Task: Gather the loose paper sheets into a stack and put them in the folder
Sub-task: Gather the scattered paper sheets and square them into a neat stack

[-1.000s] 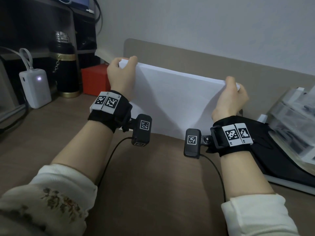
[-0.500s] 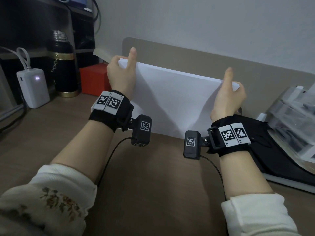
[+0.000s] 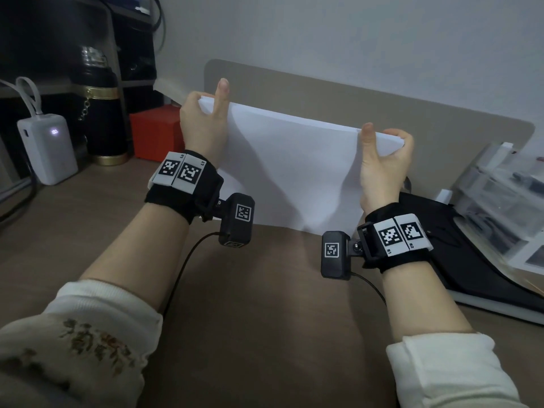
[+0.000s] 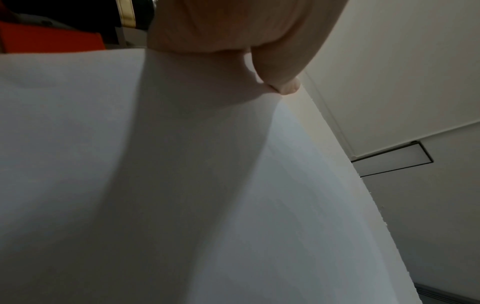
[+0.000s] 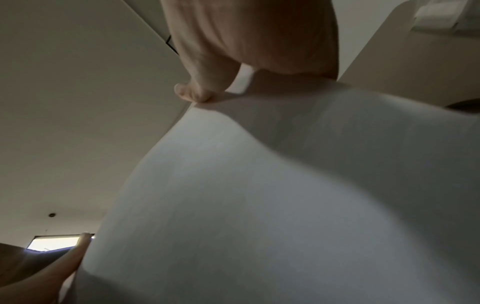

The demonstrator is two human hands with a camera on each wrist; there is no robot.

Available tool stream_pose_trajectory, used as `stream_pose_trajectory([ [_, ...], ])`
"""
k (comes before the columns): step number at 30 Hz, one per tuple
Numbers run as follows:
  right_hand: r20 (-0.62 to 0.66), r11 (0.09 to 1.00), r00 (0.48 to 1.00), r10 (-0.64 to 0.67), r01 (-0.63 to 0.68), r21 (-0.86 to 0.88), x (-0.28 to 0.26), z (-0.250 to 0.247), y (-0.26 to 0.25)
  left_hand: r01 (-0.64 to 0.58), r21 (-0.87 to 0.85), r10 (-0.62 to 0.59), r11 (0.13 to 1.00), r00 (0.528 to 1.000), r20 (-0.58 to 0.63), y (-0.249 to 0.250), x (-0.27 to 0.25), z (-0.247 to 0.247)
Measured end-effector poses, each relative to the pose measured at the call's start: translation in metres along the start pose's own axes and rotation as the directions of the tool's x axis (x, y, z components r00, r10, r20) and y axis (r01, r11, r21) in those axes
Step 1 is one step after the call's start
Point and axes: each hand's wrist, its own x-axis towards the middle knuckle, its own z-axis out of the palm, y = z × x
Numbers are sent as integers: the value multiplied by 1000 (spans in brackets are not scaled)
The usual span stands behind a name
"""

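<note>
I have the stack of paper sheets (image 3: 294, 169) standing on edge on the desk (image 3: 265, 319), toward its back edge, its bottom edge resting on the surface and its face turned to me. My left hand (image 3: 203, 125) grips the upper left corner, fingers wrapped behind the sheets and one finger pointing straight up above the top edge. My right hand (image 3: 382, 163) grips the upper right corner, thumb on the near face, fingers curled round the far side.

What could go wrong, as I judge it: the sheets are thin and already bow between my two hands, so a loose grip while squaring them could let inner sheets slide out or fan at the bottom. Pressing too hard down on the desk would buckle the lower edge.

The long axis of the stack runs left to right, roughly along the back edge of the desk, dipping a little toward the right. The short sides stand upright, leaning slightly away from me. The black folder (image 3: 471, 260) lies open at the desk's right edge, just beside my right wrist.
</note>
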Motion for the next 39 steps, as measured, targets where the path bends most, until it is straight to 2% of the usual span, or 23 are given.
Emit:
stream_pose_trajectory([
  [4,78,998,997,-1,5,-62,2,-8,1,2,9,-2,1000,1000,21,-2,1,0],
  [7,99,994,995,-25,36,-106,3,-10,3,39,-46,-35,998,997,72,-4,1,2],
  [12,76,979,992,-102,114,-171,1,-4,2,111,-81,-85,991,958,274,-4,0,-8],
  [15,37,989,998,-58,62,-131,1,-4,0,152,-70,-122,986,937,326,-13,6,-20],
  [16,36,994,999,-21,25,-106,2,-6,0,186,-80,-143,979,914,379,-18,8,-25],
  [19,121,985,978,170,-171,-4,4,-14,3,312,-57,-221,948,778,589,-35,7,-34],
  [20,179,967,953,245,-254,28,5,-17,5,342,-24,-255,939,744,618,-41,6,-35],
  [22,290,920,887,360,-389,49,3,-23,10,369,8,-289,929,714,638,-49,3,-36],
  [24,358,902,844,398,-432,16,-1,-26,17,344,15,-273,939,717,641,-54,2,-36],
  [25,366,906,842,396,-424,-5,-3,-26,21,314,20,-253,949,723,644,-55,1,-36],
  [27,342,920,860,378,-390,-37,-5,-25,25,271,15,-220,963,747,627,-55,-3,-35],
  [32,268,950,914,305,-311,-24,-11,-10,16,158,-39,-119,987,862,492,-51,-8,-28],
  [34,225,958,933,279,-288,6,-15,-3,16,114,-38,-84,993,885,459,-47,-10,-24],
  [36,179,957,943,281,-288,16,-19,2,18,84,-19,-66,996,891,449,-47,-13,-21],
  [39,176,947,932,317,-321,-7,-22,4,22,125,-6,-106,992,864,493,-48,-20,-16],
])
